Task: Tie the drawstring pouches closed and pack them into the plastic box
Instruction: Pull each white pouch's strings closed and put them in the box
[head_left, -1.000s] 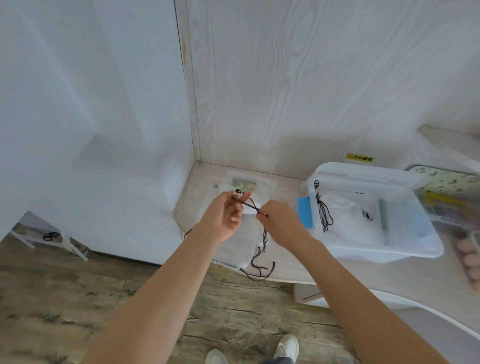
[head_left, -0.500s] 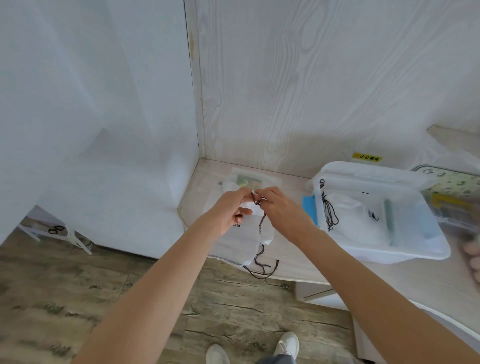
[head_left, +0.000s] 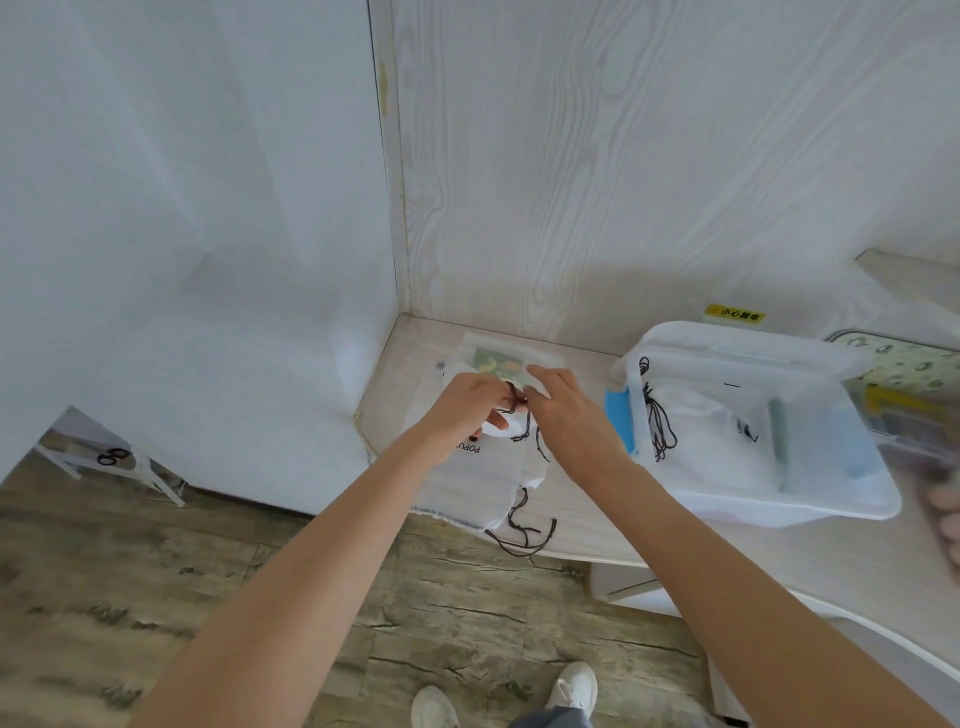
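A white drawstring pouch (head_left: 485, 480) with black lettering lies at the left end of the table, its dark cord (head_left: 524, 532) trailing over the front edge. My left hand (head_left: 467, 410) grips the gathered neck of the pouch and the cord. My right hand (head_left: 566, 415) is right beside it, fingers curled on the dark cord at the neck. The clear plastic box (head_left: 841, 501) stands to the right, with a white pouch (head_left: 696, 426) and its black cord inside.
A printed flat packet (head_left: 501, 361) lies behind the hands near the wall corner. A blue piece (head_left: 618, 418) sits against the box's left side. More containers (head_left: 904, 395) stand at far right. White walls close in behind and left; the wooden floor (head_left: 156, 587) lies below.
Both hands have drawn together at the pouch's neck and moved slightly up and away from me. The cord that stretched between them is now bunched under the fingers.
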